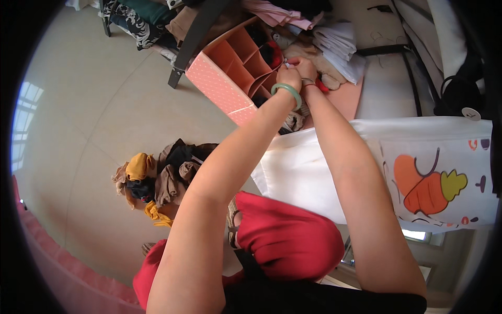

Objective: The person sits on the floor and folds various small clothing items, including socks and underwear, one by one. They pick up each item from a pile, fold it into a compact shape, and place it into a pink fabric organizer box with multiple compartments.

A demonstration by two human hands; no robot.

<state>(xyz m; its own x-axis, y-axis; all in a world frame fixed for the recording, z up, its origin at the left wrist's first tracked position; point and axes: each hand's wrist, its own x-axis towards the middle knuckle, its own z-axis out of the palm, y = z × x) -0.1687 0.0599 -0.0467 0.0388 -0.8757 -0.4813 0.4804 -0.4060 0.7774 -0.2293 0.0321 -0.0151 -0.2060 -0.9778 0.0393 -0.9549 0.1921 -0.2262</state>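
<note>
Both arms reach forward over a pink polka-dot organizer box (218, 90) with several compartments. My left hand (288, 77), with a green bangle at its wrist, is closed at the box's right side. Touching it, my right hand (305, 67) is closed too, fingertips pinched together. A small whitish bit shows between the fingertips; what it belongs to I cannot make out. Just beyond the hands, a red and black cloth item (271, 54) fills one compartment. Beige fabric (308, 54) and a folded white cloth (339, 48) lie to the right of the hands.
A pile of brown, black and mustard clothing (163, 175) lies on the tiled floor to the left. White fabric with a carrot print (431, 191) hangs at the right. Dark furniture legs (196, 42) and folded clothes (144, 23) stand behind the box. My red-clad knee (290, 235) is below.
</note>
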